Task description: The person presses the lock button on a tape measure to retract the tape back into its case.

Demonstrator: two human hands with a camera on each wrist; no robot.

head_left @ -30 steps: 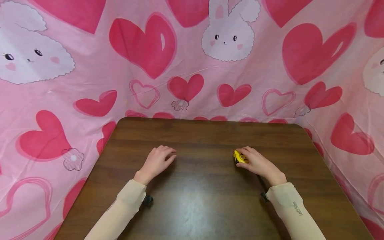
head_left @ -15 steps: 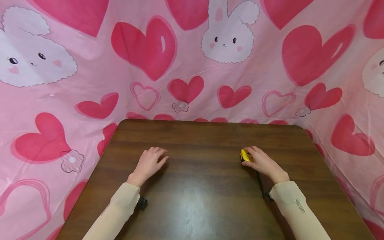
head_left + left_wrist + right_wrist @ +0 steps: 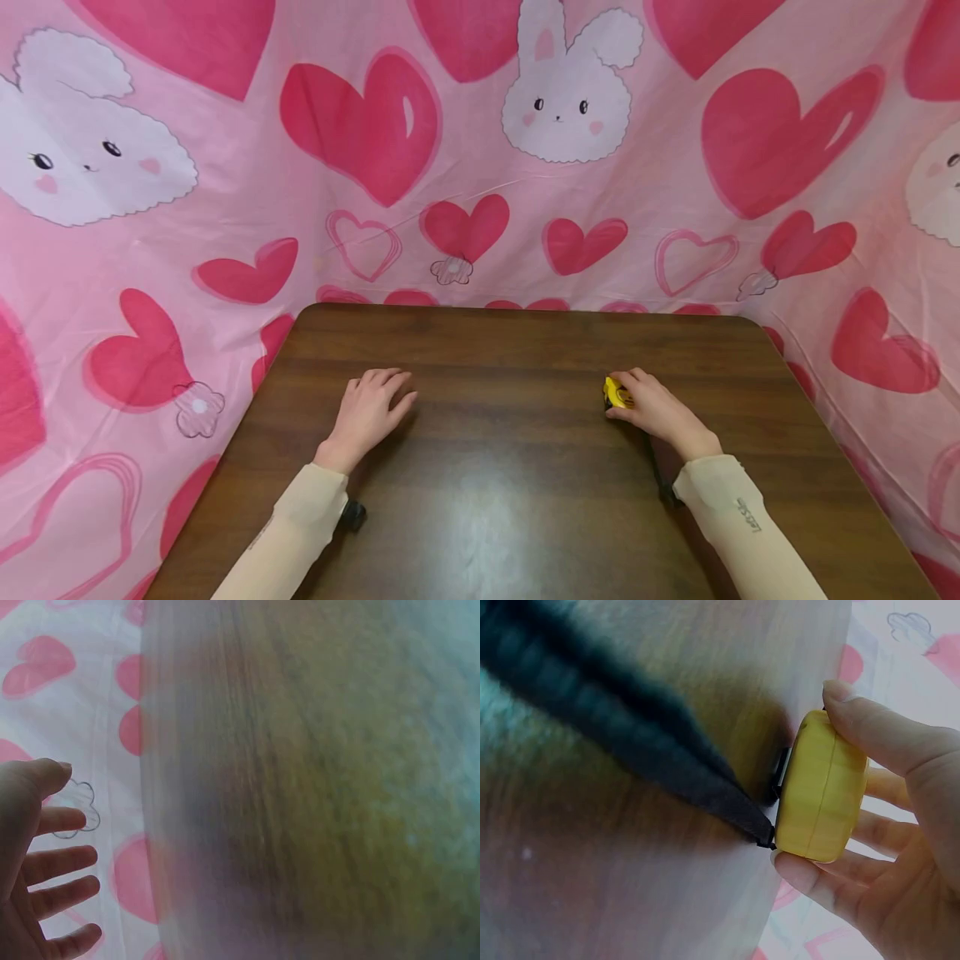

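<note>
My right hand (image 3: 657,410) grips a yellow and black tape measure (image 3: 617,393) on the right side of the table. In the right wrist view, the thumb and fingers pinch the yellow case (image 3: 821,791) from its two ends. A black wrist strap (image 3: 652,742) runs from one corner of it back toward the camera. My left hand (image 3: 365,417) is over the left part of the table, holding nothing. Its fingers (image 3: 64,862) are spread and relaxed in the left wrist view.
A brown wood-grain table (image 3: 480,450) with rounded far corners lies under both hands. Pink cloth (image 3: 480,158) printed with hearts and rabbits hangs behind it and at both sides. A small black wrist camera (image 3: 352,515) sits under the left sleeve.
My right hand has shifted a little to the right with the tape measure. The left hand has drawn away to the left, still holding nothing.
</note>
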